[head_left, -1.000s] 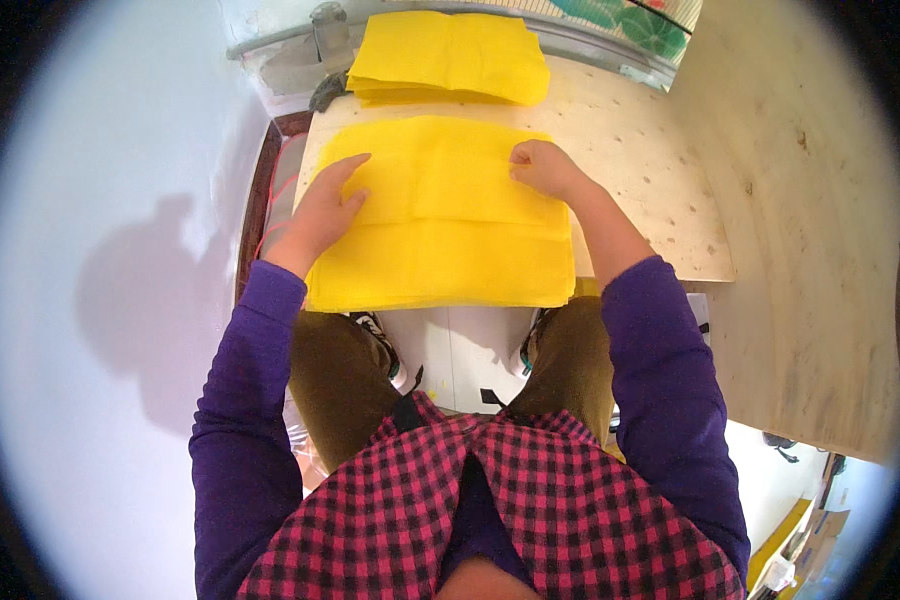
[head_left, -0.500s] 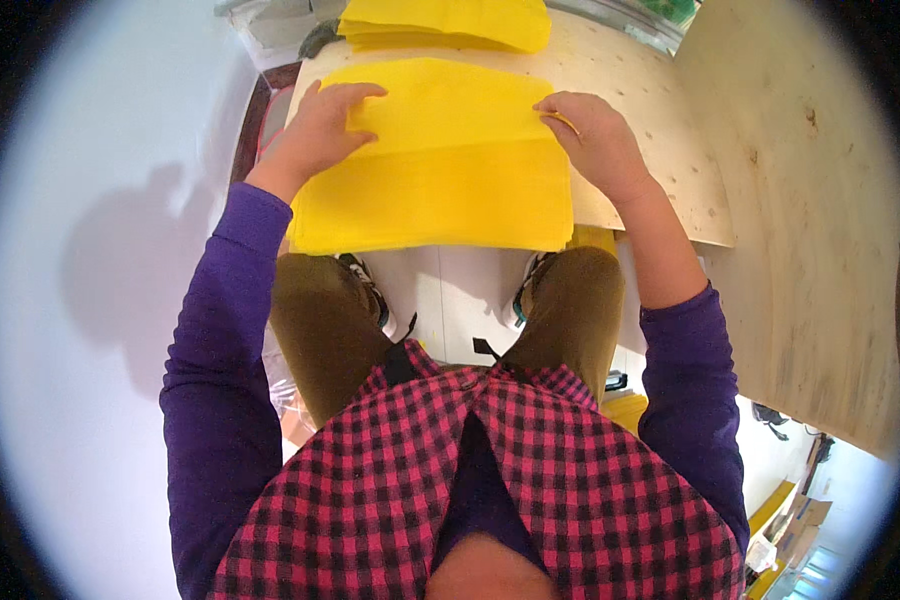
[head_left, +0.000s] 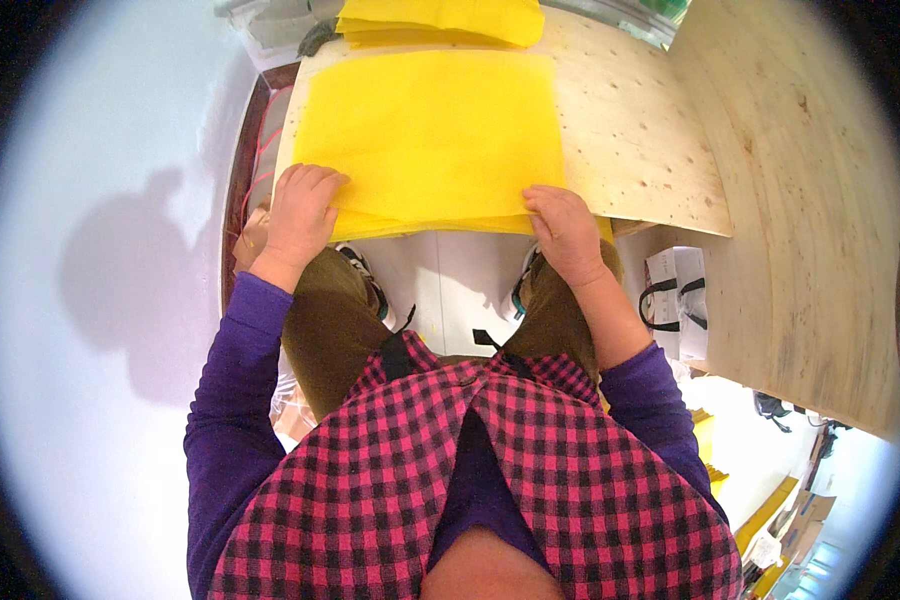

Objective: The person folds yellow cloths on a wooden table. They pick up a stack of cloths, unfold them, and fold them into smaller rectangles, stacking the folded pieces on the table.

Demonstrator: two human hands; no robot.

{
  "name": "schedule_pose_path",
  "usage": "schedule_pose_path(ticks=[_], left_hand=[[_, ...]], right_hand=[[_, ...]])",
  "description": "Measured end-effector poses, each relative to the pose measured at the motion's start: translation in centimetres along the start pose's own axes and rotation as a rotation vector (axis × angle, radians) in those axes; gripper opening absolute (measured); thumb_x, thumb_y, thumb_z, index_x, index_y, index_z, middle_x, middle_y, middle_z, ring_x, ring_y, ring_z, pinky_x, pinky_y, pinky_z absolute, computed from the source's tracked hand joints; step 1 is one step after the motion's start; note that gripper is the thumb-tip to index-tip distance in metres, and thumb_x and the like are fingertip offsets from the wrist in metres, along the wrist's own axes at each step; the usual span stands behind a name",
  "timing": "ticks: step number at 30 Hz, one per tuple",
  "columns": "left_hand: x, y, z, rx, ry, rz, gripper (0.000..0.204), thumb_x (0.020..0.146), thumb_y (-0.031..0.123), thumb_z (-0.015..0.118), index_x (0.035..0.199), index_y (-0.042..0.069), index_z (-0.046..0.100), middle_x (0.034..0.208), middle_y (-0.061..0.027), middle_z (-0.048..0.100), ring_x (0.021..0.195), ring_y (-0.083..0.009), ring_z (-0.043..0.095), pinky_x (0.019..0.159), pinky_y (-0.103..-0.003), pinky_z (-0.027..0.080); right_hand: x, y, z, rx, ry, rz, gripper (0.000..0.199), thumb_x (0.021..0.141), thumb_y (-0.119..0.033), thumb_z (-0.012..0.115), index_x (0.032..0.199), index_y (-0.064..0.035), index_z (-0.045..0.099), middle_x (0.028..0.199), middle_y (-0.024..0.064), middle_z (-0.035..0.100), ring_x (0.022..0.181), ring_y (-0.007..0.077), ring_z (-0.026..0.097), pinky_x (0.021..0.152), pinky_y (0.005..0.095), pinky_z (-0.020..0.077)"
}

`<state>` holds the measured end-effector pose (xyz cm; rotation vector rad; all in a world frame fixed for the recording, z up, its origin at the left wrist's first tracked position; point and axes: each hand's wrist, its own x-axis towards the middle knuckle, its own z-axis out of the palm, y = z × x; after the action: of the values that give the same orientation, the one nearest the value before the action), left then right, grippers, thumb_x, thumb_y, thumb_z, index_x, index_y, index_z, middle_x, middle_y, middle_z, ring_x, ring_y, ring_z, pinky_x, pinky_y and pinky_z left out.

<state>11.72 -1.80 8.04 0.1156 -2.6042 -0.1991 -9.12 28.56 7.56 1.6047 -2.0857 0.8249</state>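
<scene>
A large yellow cloth point(head_left: 430, 135) lies flat on a small wooden table point(head_left: 630, 150) in front of me, folded into layers whose near edge overhangs the table's front. My left hand point(head_left: 300, 215) pinches the cloth's near left corner. My right hand point(head_left: 565, 230) grips the near right corner at the table's edge. Both hands have their fingers curled over the edge of the fabric.
A stack of folded yellow cloths point(head_left: 440, 18) sits at the table's far end. A wooden wall or panel point(head_left: 810, 200) rises on the right. A white bag with black handles point(head_left: 675, 300) stands on the floor by my right leg. A white wall is on the left.
My hands have slid from the far part of the cloth back to its near corners. The view has tilted so the table sits higher in the picture.
</scene>
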Motion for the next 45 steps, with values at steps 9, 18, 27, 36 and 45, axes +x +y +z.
schedule_pose_path(ticks=[9, 18, 27, 36, 45], left_hand=[[2.2, -1.6, 2.0, 0.053, 0.050, 0.038, 0.026, 0.071, 0.001, 0.056, 0.094, 0.006, 0.067, 0.101, -0.0095, 0.066, 0.099, -0.0300, 0.059, 0.091, -0.042, 0.044], [1.2, -1.3, 3.0, 0.044, -0.025, 0.057, 0.031, 0.071, 0.002, 0.055, 0.099, 0.008, 0.066, 0.108, -0.0085, 0.065, 0.108, -0.0274, 0.057, 0.097, -0.040, 0.042], [-1.5, -0.8, -0.1, -0.329, 0.090, -0.259, 0.045, 0.085, 0.022, 0.057, 0.127, 0.005, 0.055, 0.132, -0.0139, 0.054, 0.127, -0.0274, 0.046, 0.108, -0.034, 0.032], [-0.2, -4.5, 1.5, -1.231, 0.171, -1.106, 0.061, 0.098, 0.046, 0.044, 0.142, 0.004, 0.038, 0.146, -0.0123, 0.038, 0.135, -0.0234, 0.035, 0.110, -0.035, 0.028], [0.3, -3.6, 2.6, -1.507, 0.188, -1.174, 0.051, 0.098, 0.036, 0.049, 0.134, 0.001, 0.045, 0.128, -0.0142, 0.055, 0.112, -0.0254, 0.055, 0.094, -0.034, 0.045]], right_hand=[[0.7, 0.5, 0.3, -0.073, -0.038, 0.074, 0.020, 0.079, -0.003, 0.065, 0.099, -0.0055, 0.063, 0.103, 0.0113, 0.066, 0.098, 0.0305, 0.062, 0.086, 0.0387, 0.0490], [-0.6, 0.9, 0.3, -0.018, -0.139, 0.109, 0.023, 0.078, -0.005, 0.066, 0.101, -0.0051, 0.061, 0.106, 0.0127, 0.064, 0.102, 0.0326, 0.060, 0.090, 0.0400, 0.0471], [-1.8, 2.3, 1.3, 0.256, 0.071, 0.678, 0.044, 0.091, -0.029, 0.060, 0.126, -0.0026, 0.055, 0.133, 0.0138, 0.053, 0.126, 0.0256, 0.047, 0.106, 0.0370, 0.0348], [2.6, 4.6, 2.3, 0.765, 0.085, 1.195, 0.077, 0.097, -0.054, 0.038, 0.143, 0.0064, 0.027, 0.148, 0.0215, 0.030, 0.138, 0.0307, 0.030, 0.114, 0.0397, 0.0226], [7.2, 6.6, 3.5, 1.150, -0.005, 1.228, 0.060, 0.100, -0.048, 0.037, 0.132, 0.0015, 0.046, 0.128, 0.0146, 0.055, 0.115, 0.0245, 0.054, 0.097, 0.0371, 0.0434]])
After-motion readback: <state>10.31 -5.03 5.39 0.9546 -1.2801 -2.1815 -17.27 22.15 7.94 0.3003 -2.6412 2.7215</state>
